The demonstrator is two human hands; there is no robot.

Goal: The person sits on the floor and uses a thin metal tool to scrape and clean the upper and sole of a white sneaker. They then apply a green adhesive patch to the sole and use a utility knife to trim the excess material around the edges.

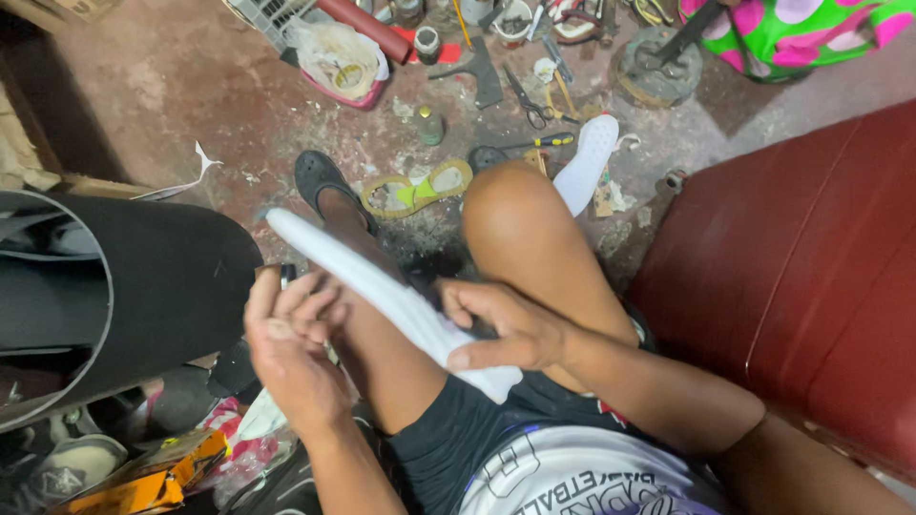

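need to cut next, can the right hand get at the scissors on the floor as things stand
Probably not: the right hand grips the white insole, and the scissors lie beyond the raised knee.

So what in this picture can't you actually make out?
- Head view: the near end of the white sole is covered by the right hand.
- A small dark object by the left hand is mostly hidden behind its fingers.
- The black roll is cut off by the left edge.
- The tools on the floor are too small to identify fully.
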